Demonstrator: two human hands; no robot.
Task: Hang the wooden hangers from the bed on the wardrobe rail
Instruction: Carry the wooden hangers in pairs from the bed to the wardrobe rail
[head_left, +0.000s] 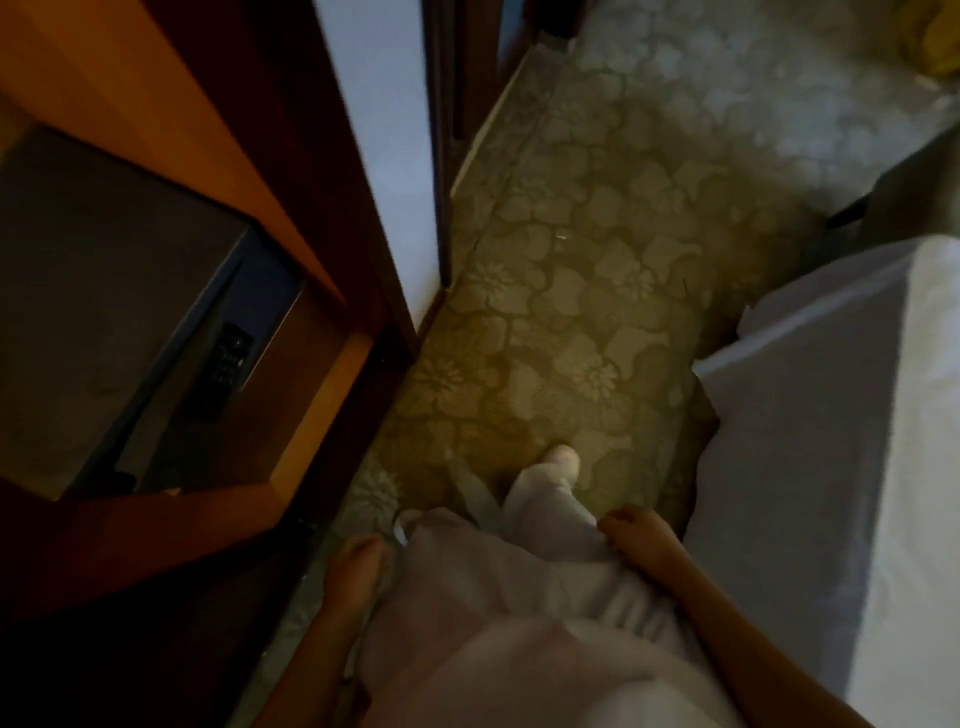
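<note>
As you stand looking down between wardrobe and bed, your left hand (356, 569) hangs at your side near the bottom of the view, just beside the pale cloth of your clothing. Its fingers (363, 551) point down at the floor, relaxed and holding nothing, though the blur hides finer detail. Your right hand (636, 538) hangs on the other side, its fingers (618, 519) loosely curled and resting against the pale trouser leg; they grip nothing either.

The bed (831, 415) runs along the right, covered in a white sheet that drapes down to the floor, and only its near corner and side show. Where the wooden hangers lie cannot be told from this view, and the same goes for the rail.

The wardrobe (291, 156) fills the left, in orange-brown wood with a darker frame. A dark safe (104, 286) sits in its open compartment, with a keypad (228, 358) on the front face. A pale wall (379, 130) stands just right of the wardrobe, running to the far end.

Between wardrobe and bed lies a carpet (571, 260) with a flower pattern, greenish near you and greyer farther off. One foot (561, 460) in pale footwear is planted on it ahead of you, between your two hands.
</note>
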